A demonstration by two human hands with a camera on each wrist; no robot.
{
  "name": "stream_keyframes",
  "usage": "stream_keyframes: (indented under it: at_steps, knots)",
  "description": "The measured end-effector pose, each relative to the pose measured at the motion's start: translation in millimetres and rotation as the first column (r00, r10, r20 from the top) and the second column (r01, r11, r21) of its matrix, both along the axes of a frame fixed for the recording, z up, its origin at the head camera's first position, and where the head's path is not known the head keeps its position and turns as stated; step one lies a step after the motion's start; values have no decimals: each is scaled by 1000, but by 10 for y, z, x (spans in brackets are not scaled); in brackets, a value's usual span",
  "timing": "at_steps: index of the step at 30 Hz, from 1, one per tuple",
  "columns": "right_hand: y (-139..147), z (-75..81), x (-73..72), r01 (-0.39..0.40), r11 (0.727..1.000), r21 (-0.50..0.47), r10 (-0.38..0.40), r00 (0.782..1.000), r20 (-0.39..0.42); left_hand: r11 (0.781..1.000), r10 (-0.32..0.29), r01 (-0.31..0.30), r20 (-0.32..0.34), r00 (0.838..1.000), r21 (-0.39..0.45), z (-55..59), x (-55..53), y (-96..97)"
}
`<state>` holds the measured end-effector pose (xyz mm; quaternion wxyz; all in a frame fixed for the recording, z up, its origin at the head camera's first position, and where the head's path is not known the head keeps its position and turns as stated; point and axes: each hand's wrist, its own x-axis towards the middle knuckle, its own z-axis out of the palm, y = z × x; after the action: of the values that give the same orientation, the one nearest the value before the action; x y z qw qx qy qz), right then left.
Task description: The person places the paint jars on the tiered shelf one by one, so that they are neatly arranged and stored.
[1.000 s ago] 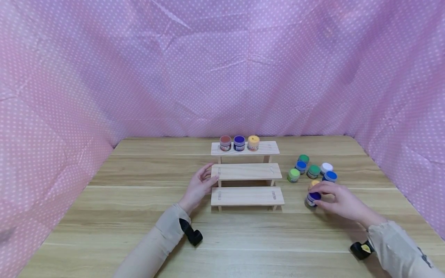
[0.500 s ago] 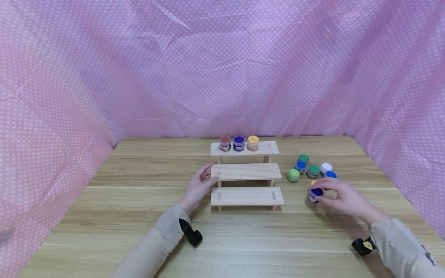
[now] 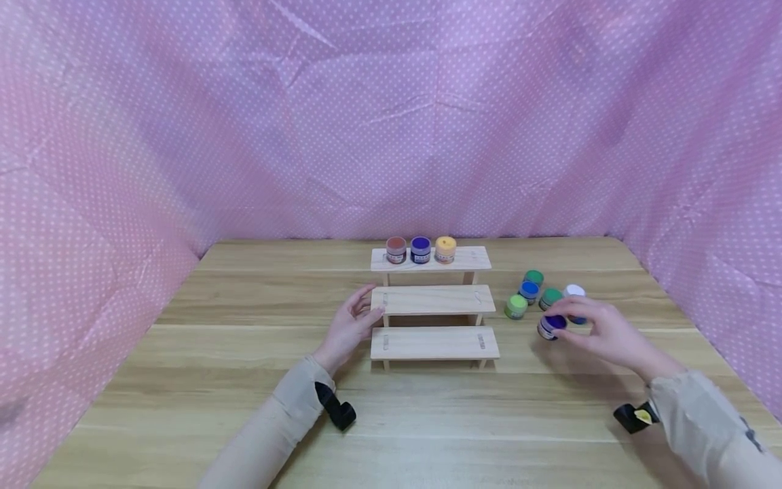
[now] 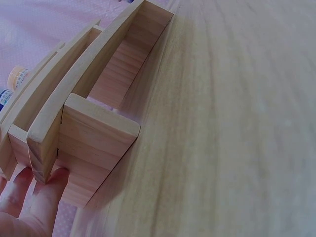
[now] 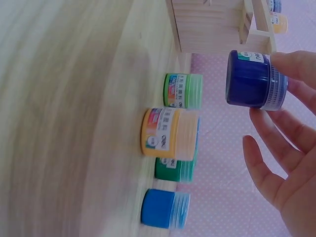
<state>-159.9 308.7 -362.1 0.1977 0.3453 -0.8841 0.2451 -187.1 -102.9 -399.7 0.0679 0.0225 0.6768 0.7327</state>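
Note:
A three-tier wooden display stand (image 3: 435,343) stands mid-table. My left hand (image 3: 348,329) holds its left end, thumb and fingertips at the board ends in the left wrist view. To the right of the stand, my right hand (image 3: 601,331) pinches a dark purple-blue paint jar (image 5: 249,79) by its clear lid, between thumb and fingers. In the right wrist view this jar is off the table, its label partly showing. A brown-red jar (image 3: 396,250), a purple-blue jar (image 3: 420,250) and a yellow-orange jar (image 3: 445,250) sit in a row on the top tier.
Right of the stand cluster more jars: light green (image 3: 516,308), blue (image 3: 528,293), green (image 3: 551,299), another green (image 3: 534,278) and white (image 3: 573,291). Close to my right hand are a yellow-orange jar (image 5: 160,133) and a blue jar (image 5: 158,210). A pink dotted cloth (image 3: 391,136) hangs behind the table.
My right hand has lifted the purple-blue jar up from near the table; in the head view it now covers the loose yellow-orange jar. My left hand has stayed at the stand.

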Motion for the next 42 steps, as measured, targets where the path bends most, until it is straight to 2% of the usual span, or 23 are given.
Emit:
stream_keyframes:
  at_steps: [9,13,24,32,37,42]
  knots:
    - [-158,76,-14,55,998,-21,-53,997,63,1000,4,-4,9,1000,-3,15,-8,-2]
    - [-223,80,-49,71,996,-46,-68,996,65,1000,2,-2,8,1000,-1,15,-4,-3]
    - [-437,131,-175,-29,974,-223,48,995,82,1000,5,-5,6,1000,-7,20,-7,-7]
    - [-533,214,-244,-1,983,-182,24,992,125,1000,8,-8,10,1000,-9,4,-15,-8]
    - [-578,287,-298,-18,983,-185,45,988,144,1000,11,-11,15,1000,-11,10,-11,-5]
    - [-644,364,-366,0,983,-183,31,985,168,1000,3,-3,16,1000,-6,7,-7,-4]
